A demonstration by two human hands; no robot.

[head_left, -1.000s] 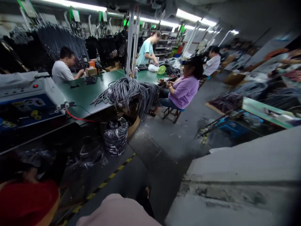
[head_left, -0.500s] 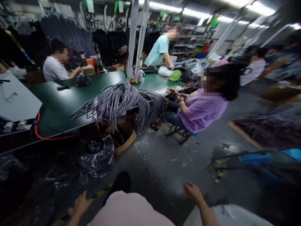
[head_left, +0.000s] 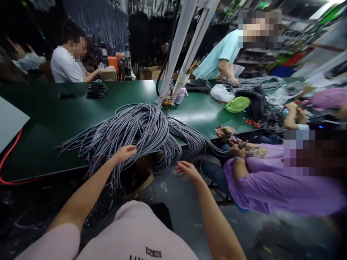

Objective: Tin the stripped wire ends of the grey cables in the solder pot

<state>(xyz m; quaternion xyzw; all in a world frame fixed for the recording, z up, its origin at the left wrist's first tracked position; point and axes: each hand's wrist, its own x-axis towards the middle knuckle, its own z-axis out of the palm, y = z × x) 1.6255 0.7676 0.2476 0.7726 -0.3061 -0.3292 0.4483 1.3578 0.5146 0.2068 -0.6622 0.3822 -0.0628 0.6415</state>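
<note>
Our left hand (head_left: 125,153) rests loose-fingered, grasping nothing, on the grey cable bundle (head_left: 141,126), which sprawls across the near edge of the green table (head_left: 48,119). Our right hand (head_left: 187,169) is spread and empty, just beside the strands drooping off that edge.

We see a green table (head_left: 54,119) with a white post (head_left: 177,57) standing on it, grey cables (head_left: 141,130) heaped just in front of the post and spilling over the edge, a black bundle (head_left: 96,90) well left of it, a white bag (head_left: 221,92) and green fan (head_left: 238,104) to its right.
</note>
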